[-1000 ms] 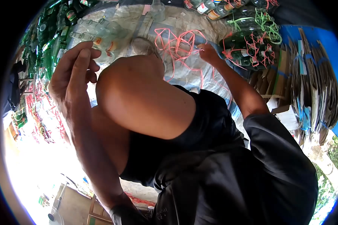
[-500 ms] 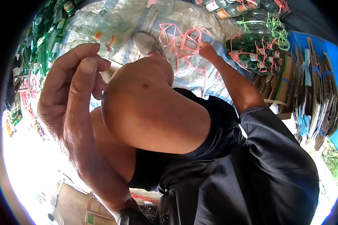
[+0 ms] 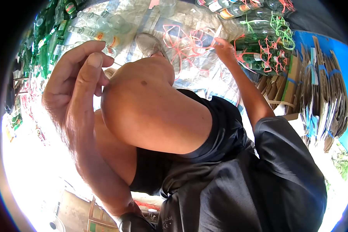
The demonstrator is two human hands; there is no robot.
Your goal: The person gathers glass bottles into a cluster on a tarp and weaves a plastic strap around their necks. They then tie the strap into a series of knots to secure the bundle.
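My left hand (image 3: 75,79) is large and close to the camera, beside my bent knee (image 3: 123,96). Its fingers curl in, with the thumb laid against them; whatever they may hold is hidden. Farther off, my right hand (image 3: 225,51) is closed on a narrow, pale, blade-like thing (image 3: 219,31) that points away from me. It is too small and blurred to name its kind. Tangled pink plastic string (image 3: 185,44) lies on the ground sheet to the left of this hand. Bundled green bottles (image 3: 255,58) tied with pink string are just to its right.
Clear glass bottles (image 3: 104,23) lie at the upper left, beside piled green bottles (image 3: 46,42). More tied bottles (image 3: 239,9) are at the top right. Flattened cardboard (image 3: 321,89) stands stacked at the right. My shoe (image 3: 149,44) rests on the pale ground sheet (image 3: 143,19).
My right hand has moved a little to the right, off the pink string tangle, and the pale narrow thing now shows at its fingers. The left hand keeps its curled shape.
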